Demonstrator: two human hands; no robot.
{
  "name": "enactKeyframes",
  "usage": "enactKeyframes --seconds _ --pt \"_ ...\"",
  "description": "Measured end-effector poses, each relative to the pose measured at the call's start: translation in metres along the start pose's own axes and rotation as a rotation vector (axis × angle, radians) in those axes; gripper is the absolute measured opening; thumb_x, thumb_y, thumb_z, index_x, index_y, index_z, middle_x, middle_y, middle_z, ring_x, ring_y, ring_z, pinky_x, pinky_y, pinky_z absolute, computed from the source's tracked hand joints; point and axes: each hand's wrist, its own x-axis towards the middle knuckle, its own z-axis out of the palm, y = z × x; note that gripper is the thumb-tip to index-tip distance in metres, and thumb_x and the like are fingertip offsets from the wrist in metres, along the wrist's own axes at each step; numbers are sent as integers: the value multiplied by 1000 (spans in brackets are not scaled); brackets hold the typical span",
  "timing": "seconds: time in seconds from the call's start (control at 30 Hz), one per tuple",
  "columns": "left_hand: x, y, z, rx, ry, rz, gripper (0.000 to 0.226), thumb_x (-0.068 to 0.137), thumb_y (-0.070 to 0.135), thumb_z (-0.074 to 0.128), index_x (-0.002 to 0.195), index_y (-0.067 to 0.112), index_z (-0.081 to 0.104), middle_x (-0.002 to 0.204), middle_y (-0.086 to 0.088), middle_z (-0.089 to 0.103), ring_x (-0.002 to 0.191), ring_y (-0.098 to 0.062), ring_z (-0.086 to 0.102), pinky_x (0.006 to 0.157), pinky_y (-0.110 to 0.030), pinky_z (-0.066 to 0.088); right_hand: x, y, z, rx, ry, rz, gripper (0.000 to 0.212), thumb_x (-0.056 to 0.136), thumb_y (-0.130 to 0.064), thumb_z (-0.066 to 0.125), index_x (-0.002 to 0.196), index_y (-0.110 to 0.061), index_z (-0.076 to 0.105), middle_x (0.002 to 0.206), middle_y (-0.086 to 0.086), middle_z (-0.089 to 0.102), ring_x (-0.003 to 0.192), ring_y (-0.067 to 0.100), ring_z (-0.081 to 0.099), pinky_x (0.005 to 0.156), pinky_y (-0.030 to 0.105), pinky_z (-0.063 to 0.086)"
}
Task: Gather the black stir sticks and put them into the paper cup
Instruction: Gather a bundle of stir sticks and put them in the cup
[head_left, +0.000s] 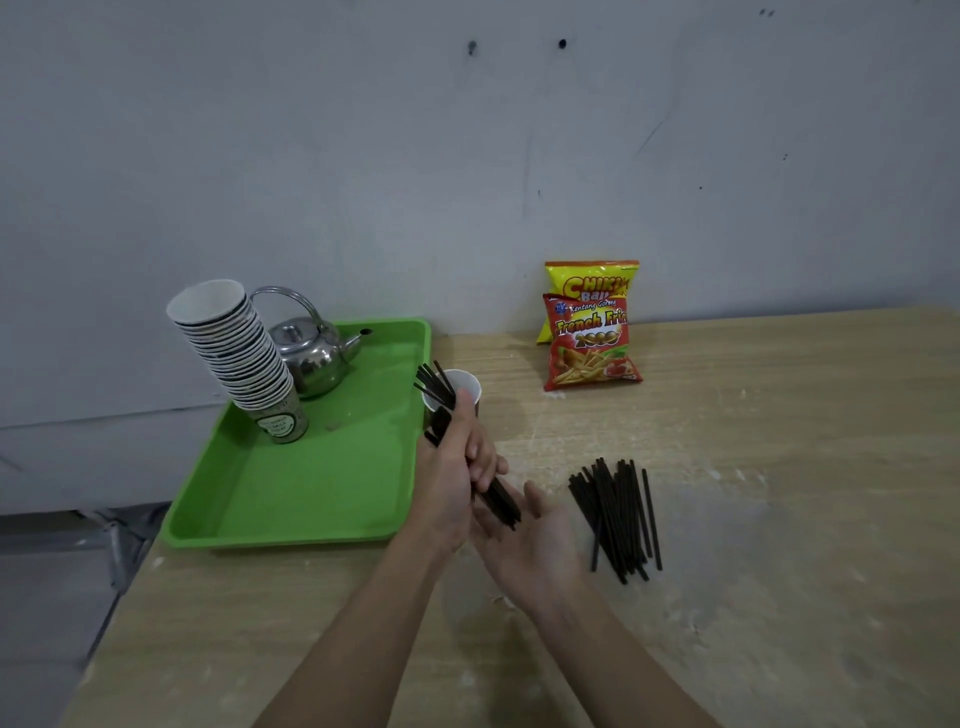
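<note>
My left hand (457, 467) grips a bundle of black stir sticks (434, 387), tilted, their upper ends in front of the white paper cup (467, 384) that stands on the table beside the tray. The bundle's lower ends (506, 506) rest against the palm of my right hand (535, 540), which is held open, palm up, beneath them. A loose pile of several more black stir sticks (615, 514) lies flat on the wooden table just right of my right hand.
A green tray (311, 499) at the left holds a tall stack of paper cups (239, 353) and a steel kettle (311, 358). Two snack bags (589, 332) lean against the grey wall. The table's left edge (111, 613) runs close to the tray.
</note>
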Motion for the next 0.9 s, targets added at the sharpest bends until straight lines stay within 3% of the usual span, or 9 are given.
enactKeyframes --seconds 0.1,0.2,0.27,0.33,0.43,0.47,0.6,0.77,0.9 --pt "-4 -8 -1 42 12 -12 44 75 43 53 46 15 35 30 7 31 31 -10 29 44 -21 41 2 0 10 73 37 -11 58 97 -32 34 62 3 66 62 19 69 83 26 59 76 37 47" --pt "-1 -14 -5 34 9 -23 46 80 41 50 46 15 33 31 7 29 32 -10 26 44 -22 38 9 1 11 0 33 -36 68 98 -32 31 46 -3 63 52 14 66 78 24 58 81 35 45" --pt "5 -14 -8 40 10 -15 50 86 40 44 44 17 31 31 8 27 33 -10 24 44 -22 37 16 1 6 -105 17 -60 66 99 -32 27 53 -4 65 60 14 70 82 25 59 80 36 45" --pt "16 -11 -12 62 45 17 52 85 44 41 41 19 33 31 8 28 33 -10 26 45 -23 41 23 0 0 -373 48 -152 53 99 -30 27 76 -4 67 82 16 72 91 27 62 85 37 46" --pt "42 -2 -20 92 144 66 54 90 42 38 41 19 36 33 7 35 38 -12 36 57 -28 46 38 -9 -19 -1141 139 -480 20 94 -13 43 90 -9 63 93 7 65 92 20 60 76 13 45" --pt "51 2 -23 101 162 88 53 92 40 37 43 19 37 34 6 39 41 -13 40 61 -32 44 43 -15 -29 -1387 112 -602 14 92 -9 47 93 -11 60 94 4 61 93 19 58 76 11 45" --pt "89 18 -29 196 208 156 48 93 37 37 48 20 42 37 6 49 53 -17 46 71 -38 42 61 -20 -63 -2075 -41 -748 38 83 -23 36 111 -7 55 124 11 54 119 26 48 102 27 35" --pt "120 23 -28 314 222 106 42 90 38 43 53 19 45 40 9 46 55 -15 45 66 -31 43 69 -16 -63 -2258 -7 -883 36 73 -26 43 105 -15 54 118 9 59 116 22 48 100 30 31" --pt "131 15 -28 437 122 84 35 91 30 45 58 18 48 46 10 44 52 -10 43 63 -25 41 73 -18 -65 -2315 7 -916 33 72 -27 47 104 -18 53 118 6 58 118 20 46 98 29 29"
